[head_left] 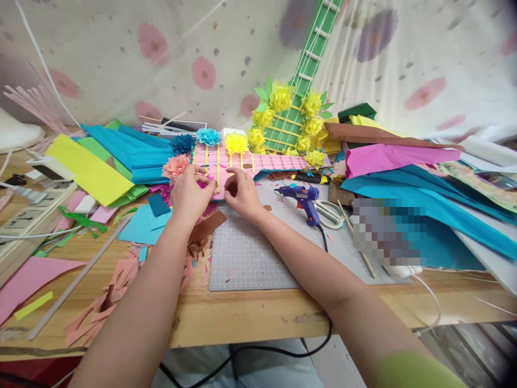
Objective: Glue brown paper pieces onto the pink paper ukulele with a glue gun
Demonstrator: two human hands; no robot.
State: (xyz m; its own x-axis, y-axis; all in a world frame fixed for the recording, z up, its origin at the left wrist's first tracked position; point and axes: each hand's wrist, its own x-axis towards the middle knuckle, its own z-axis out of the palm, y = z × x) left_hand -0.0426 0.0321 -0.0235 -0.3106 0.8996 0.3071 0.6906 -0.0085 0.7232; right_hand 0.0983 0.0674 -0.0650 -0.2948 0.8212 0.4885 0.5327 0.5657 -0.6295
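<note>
A pink paper guitar (262, 161) with yellow and white strings lies across the table, trimmed with coral (176, 167), dark blue (182, 143), light blue (208, 136) and yellow paper flowers (236, 143). Over the guitar's body, my left hand (190, 193) has its fingers curled, with a bit of magenta beside the thumb. What it pinches is too small to make out. My right hand (243, 195) is bent close by at the body's lower edge. Its fingers close around a dark brown crumpled paper piece (232, 189), partly hidden under them.
A purple glue gun (301, 198) lies on the grey cutting mat (254, 264), its black cord trailing over the table edge. A green paper guitar (301, 102) leans behind. Crepe paper (404, 160) is piled right; paper scraps (117, 285) and a power strip (32, 215) lie left.
</note>
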